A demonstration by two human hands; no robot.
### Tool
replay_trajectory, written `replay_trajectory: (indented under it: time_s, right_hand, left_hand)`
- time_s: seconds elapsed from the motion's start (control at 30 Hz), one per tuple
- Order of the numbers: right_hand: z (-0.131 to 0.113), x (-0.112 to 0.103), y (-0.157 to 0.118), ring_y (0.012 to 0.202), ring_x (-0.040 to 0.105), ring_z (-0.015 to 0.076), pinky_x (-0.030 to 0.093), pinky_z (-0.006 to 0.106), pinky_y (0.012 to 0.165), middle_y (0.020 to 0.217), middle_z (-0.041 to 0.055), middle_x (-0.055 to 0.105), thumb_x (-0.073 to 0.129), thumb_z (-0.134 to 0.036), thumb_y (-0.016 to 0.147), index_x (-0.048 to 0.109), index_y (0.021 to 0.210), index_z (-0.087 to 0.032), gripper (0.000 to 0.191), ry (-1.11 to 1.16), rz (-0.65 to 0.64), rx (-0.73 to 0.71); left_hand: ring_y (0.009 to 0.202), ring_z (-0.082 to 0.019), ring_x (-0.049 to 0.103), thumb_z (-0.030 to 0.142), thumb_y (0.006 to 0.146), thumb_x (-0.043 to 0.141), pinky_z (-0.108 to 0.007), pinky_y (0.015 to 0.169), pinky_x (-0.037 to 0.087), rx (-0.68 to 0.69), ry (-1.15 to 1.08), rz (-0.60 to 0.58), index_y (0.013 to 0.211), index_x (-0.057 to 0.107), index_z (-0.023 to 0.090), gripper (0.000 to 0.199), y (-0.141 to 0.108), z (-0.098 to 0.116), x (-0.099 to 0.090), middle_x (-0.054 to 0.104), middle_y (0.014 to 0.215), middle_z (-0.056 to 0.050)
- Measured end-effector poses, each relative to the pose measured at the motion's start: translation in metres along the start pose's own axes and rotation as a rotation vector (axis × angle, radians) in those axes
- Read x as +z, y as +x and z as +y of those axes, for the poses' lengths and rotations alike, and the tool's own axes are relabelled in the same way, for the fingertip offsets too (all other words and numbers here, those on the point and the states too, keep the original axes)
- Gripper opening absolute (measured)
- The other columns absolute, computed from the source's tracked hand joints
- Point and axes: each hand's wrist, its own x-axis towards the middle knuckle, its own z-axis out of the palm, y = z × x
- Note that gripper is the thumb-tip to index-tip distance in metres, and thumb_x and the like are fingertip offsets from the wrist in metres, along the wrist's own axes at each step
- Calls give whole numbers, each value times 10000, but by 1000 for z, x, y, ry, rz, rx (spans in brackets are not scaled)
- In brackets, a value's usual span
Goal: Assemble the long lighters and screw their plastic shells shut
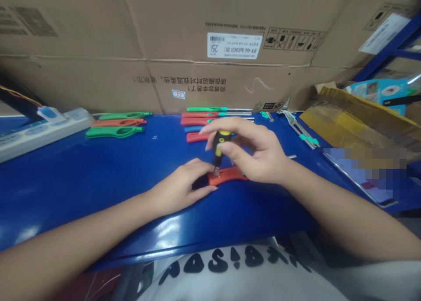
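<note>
My right hand (255, 149) grips a short black and yellow screwdriver (219, 145), held nearly upright with its tip down on the left end of an orange lighter (230, 174). The lighter lies flat on the blue table, and its right end is partly covered by my right hand. My left hand (190, 184) pinches the lighter's left end between thumb and fingers. Behind my hands lies a row of lighters with metal tubes, among them a green one (205, 109) and a red one (197, 137).
At the left, green and orange handles (115, 132) lie beside a white power strip (46, 134). Metal tubes with teal parts (302, 132) lie at the right, near a taped cardboard box (358, 116). A large carton (184, 42) walls off the back.
</note>
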Motion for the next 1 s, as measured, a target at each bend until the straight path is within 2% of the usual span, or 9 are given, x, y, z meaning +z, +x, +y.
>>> replay_trajectory:
  time_s: [0.07,0.13,0.23,0.3,0.47,0.53,0.63,0.73,1.0]
  right_hand:
    - [1,0,0,773,706,134,584,247,724,974,40,757,682,-377,935,678,1080,-183,242,-98,93,-102]
    - [2,-1,0,838,719,157,586,272,795,957,48,760,676,-388,938,679,1065,-181,242,-180,133,-165]
    - [3,-2,2,1017,709,159,573,304,915,1133,81,729,425,-256,1054,577,1309,-163,311,-52,3,-64]
    - [3,-2,2,1047,700,148,569,309,942,1189,79,707,382,-210,1059,528,1371,-169,347,65,-70,15]
    - [3,0,1,990,717,187,583,315,922,1052,46,748,692,-414,922,670,1112,-202,286,-68,74,-83]
    - [1,0,0,1036,707,184,575,323,941,1157,63,733,592,-394,990,645,1203,-200,294,-66,43,-101]
    - [-4,0,2,1011,710,142,583,310,917,1263,83,687,362,-247,1074,537,1380,-169,361,131,-104,-1]
    - [-7,2,4,943,719,136,587,299,897,1158,76,722,433,-230,1052,598,1297,-153,305,196,-99,-7]
    - [-9,7,2,892,696,146,575,274,859,981,33,751,634,-340,974,681,1123,-193,214,-85,54,-165]
  left_hand:
    - [1055,-225,646,285,951,655,-376,940,525,8,-1,1,1200,627,217,260,0,0,0,696,1126,-57]
    - [1042,-220,648,295,957,650,-366,930,524,11,-5,3,1192,624,215,249,0,0,0,697,1112,-54]
    - [1051,-213,641,292,962,644,-353,932,520,0,-10,-3,1193,627,219,243,0,0,1,688,1115,-52]
    - [1052,-211,641,288,958,651,-353,937,519,-6,-9,-6,1188,629,220,241,0,0,1,687,1117,-49]
    - [1060,-222,653,303,956,658,-371,940,522,9,1,11,1192,618,224,252,-1,-2,2,701,1130,-52]
    - [1081,-226,646,308,959,653,-374,953,520,6,-3,10,1187,626,220,246,0,-2,2,699,1142,-57]
    - [1115,-235,630,301,959,647,-389,985,510,-13,-6,2,1187,641,217,243,0,-1,1,688,1173,-67]
    - [1112,-245,632,317,952,653,-402,984,514,-17,-4,16,1176,645,220,244,0,-1,2,688,1176,-67]
    - [891,-218,660,329,943,666,-358,813,544,-22,68,46,1137,650,223,222,-1,-4,6,695,968,-41]
